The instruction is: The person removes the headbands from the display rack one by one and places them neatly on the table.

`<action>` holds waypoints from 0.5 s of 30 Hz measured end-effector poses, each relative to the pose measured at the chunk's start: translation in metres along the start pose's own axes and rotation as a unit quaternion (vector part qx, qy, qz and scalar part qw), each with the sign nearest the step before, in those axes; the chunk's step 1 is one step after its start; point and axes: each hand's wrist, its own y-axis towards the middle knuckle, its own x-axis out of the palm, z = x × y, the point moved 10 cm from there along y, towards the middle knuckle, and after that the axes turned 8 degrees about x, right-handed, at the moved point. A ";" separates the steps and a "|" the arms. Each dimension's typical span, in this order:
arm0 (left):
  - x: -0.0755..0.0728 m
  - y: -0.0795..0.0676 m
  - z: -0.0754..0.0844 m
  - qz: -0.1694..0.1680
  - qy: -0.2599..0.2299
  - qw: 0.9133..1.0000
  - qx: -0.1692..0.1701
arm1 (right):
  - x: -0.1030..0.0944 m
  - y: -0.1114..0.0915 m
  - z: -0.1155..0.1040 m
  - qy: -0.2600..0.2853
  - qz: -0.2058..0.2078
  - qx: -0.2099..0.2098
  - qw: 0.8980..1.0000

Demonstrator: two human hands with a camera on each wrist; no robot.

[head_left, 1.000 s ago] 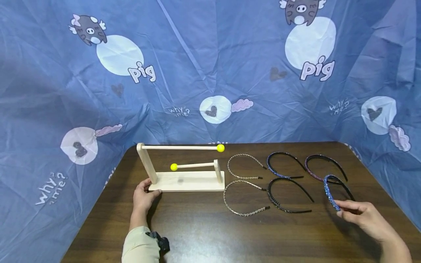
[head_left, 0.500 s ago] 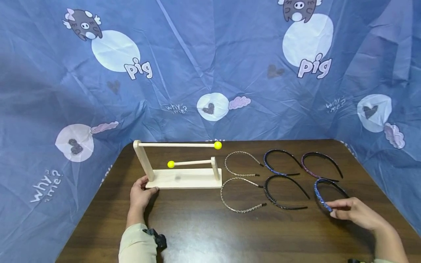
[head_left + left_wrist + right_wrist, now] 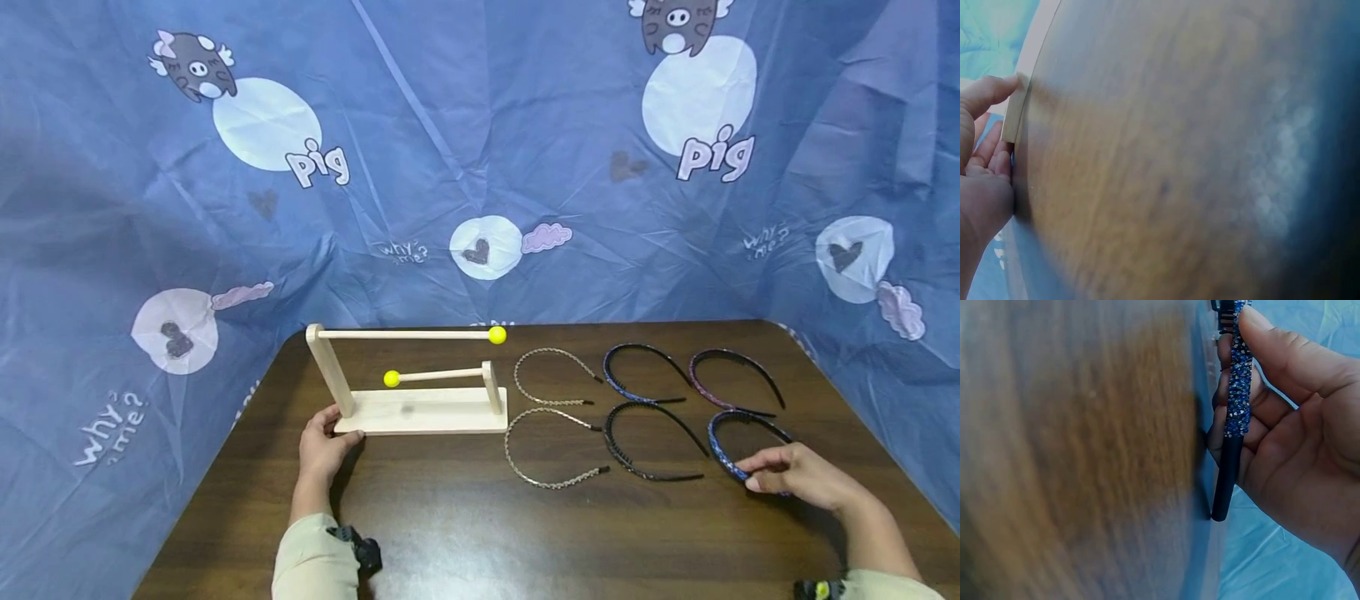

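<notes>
My right hand [image 3: 806,477] pinches a blue glittery headband [image 3: 722,446] near one end, low over the table's right side. Its sparkling band and plain black tip show between thumb and fingers in the right wrist view, close to the tabletop. On the left, my left hand [image 3: 324,457] grips the left end of a pale wooden stand [image 3: 427,412], thumb at the front edge and fingers round the side. The stand carries a long upper rod [image 3: 405,335] and a shorter lower rod [image 3: 441,375], each tipped with a yellow ball. Both rods are bare.
Two beige braided headbands [image 3: 510,454] lie right of the stand. Beyond them are a black headband [image 3: 617,454], another blue headband [image 3: 611,379] and a purplish one [image 3: 697,383]. A blue printed cloth [image 3: 420,167] hangs behind the brown table [image 3: 465,533].
My right hand has lowered the blue headband and brought it slightly left, closer to the black one. My left hand stays at the stand's end; the view has shifted slightly.
</notes>
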 end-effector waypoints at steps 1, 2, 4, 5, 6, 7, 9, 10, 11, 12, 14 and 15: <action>-0.001 -0.001 0.000 -0.001 0.000 1.000 -0.003 | 0.000 0.002 0.001 0.004 0.001 0.003 1.000; -0.001 -0.002 0.000 -0.003 -0.001 1.000 -0.005 | 0.000 0.005 0.001 0.005 0.003 0.004 1.000; -0.003 -0.003 0.000 -0.005 -0.003 1.000 -0.010 | -0.001 0.008 0.002 0.008 0.007 0.006 1.000; -0.004 -0.003 0.000 -0.006 -0.003 1.000 -0.012 | -0.001 0.010 0.002 0.006 0.010 0.008 1.000; -0.004 -0.004 0.000 -0.008 -0.004 1.000 -0.014 | -0.001 0.012 0.002 0.006 0.012 0.009 1.000; -0.005 -0.004 0.000 -0.009 -0.004 1.000 -0.016 | -0.001 0.012 0.002 0.005 0.014 0.008 1.000; -0.004 -0.004 0.000 -0.013 -0.006 1.000 -0.018 | 0.000 0.013 0.000 0.006 0.016 0.004 1.000; -0.004 -0.004 0.001 -0.015 -0.007 1.000 -0.018 | 0.000 0.013 -0.001 0.008 0.015 0.000 1.000; -0.004 -0.005 0.001 -0.015 -0.006 1.000 -0.020 | 0.000 0.013 -0.002 0.010 0.015 -0.004 1.000; -0.004 -0.005 0.001 -0.016 -0.007 1.000 -0.020 | 0.001 0.013 -0.003 0.012 0.015 -0.009 1.000; -0.004 -0.007 0.002 -0.019 -0.011 0.999 -0.025 | 0.002 0.011 -0.004 0.018 0.014 -0.018 1.000; -0.004 -0.008 0.003 -0.019 -0.012 0.999 -0.026 | 0.002 0.009 -0.004 0.021 0.013 -0.019 1.000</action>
